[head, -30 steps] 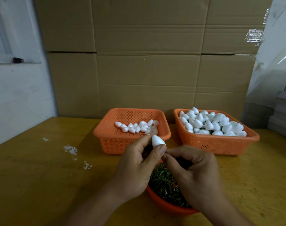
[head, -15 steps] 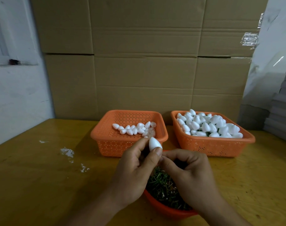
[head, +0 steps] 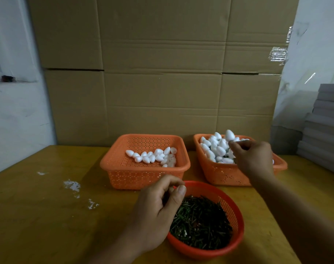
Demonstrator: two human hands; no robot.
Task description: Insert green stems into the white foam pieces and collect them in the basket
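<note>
Stems [head: 200,223], short, thin and dark green, fill the round red bowl [head: 232,244] nearest the viewer, far too many to count. Just above the bowl's left rim hovers the left hand [head: 158,210], its fingers curled in and the thumb tip meeting the forefinger; whether a stem is pinched there cannot be told. Both rest over a yellow wooden table [head: 38,216] marked with a few white flecks. Farther back stand two orange perforated baskets side by side. The left basket [head: 124,174] holds roughly twenty small white egg-shaped foam pieces [head: 152,157], strewn in a loose line along its floor. The right basket [head: 225,174] is heaped with many more of the same foam pieces, too many to count. The right hand [head: 251,159] reaches out over this heap, wrist raised, fingertips pinching a single foam piece [head: 230,135] held point-up above the pile. Behind the baskets rises a wall of stacked cardboard boxes [head: 162,73].
</note>
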